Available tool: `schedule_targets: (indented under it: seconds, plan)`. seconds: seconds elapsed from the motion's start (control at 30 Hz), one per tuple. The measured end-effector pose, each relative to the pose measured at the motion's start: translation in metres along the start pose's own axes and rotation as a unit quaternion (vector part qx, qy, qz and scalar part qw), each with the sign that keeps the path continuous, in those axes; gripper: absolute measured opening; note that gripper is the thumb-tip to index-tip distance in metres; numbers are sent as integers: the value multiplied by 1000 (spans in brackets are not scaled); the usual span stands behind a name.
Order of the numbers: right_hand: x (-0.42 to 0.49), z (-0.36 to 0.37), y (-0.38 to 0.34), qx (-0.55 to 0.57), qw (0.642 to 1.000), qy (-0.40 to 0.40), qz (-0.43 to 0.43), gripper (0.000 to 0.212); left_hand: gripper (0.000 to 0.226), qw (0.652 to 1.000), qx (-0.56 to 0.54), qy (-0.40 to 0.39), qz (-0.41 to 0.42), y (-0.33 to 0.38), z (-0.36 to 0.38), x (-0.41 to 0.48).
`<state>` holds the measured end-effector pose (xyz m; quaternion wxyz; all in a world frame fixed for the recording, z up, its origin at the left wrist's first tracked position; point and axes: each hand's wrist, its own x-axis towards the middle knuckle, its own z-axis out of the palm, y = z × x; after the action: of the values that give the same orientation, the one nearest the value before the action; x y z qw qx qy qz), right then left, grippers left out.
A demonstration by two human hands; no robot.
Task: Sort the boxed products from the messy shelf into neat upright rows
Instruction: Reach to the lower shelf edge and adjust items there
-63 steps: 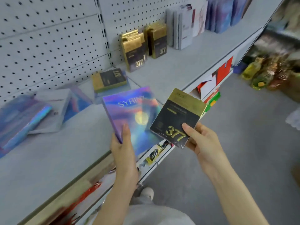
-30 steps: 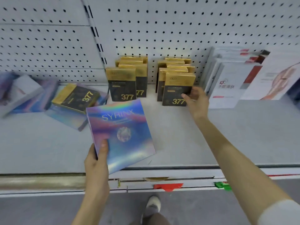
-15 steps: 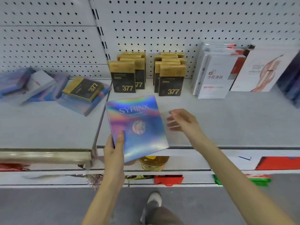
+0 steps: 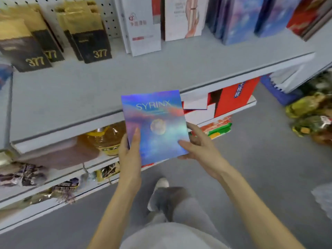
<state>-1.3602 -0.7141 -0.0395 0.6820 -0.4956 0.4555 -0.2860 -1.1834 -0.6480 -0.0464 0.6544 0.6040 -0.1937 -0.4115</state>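
A flat holographic box marked SYRINX (image 4: 156, 126) is held in front of the grey shelf (image 4: 89, 90), just past its front edge. My left hand (image 4: 130, 153) grips its lower left edge, thumb on the face. My right hand (image 4: 199, 146) pinches the lower right corner, thumb on the front, fingers behind. On the shelf stand two upright rows of black-and-gold 377 boxes (image 4: 91, 36), a row of white boxes (image 4: 143, 27) and, further right, upright blue holographic boxes (image 4: 239, 20).
Below the shelf lie lower shelves with an oil bottle (image 4: 107, 139), snack packets (image 4: 62, 191) and red cartons (image 4: 233, 97). Yellow bagged goods (image 4: 309, 114) sit on the floor at right. My legs and a shoe (image 4: 161, 186) are below the hands.
My right hand, which had set a 377 box in its row and drawn back, has taken hold of the holographic box's right corner. My view has swung to the right along the shelf.
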Motion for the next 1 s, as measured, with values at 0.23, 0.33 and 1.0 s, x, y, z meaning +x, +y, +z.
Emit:
schedule_targets:
  seconds: [0.23,0.33,1.0]
  plan:
    - [-37,-103,10,83,992,95,-5,56,15,971,140,-192,-14,-22,90,-23]
    - [-37,-160,8,93,988,124,-17,56,14,949,206,-235,-36,-37,135,-19]
    - [84,-426,-80,80,987,132,-35,24,11,977,173,-118,-36,-61,422,22]
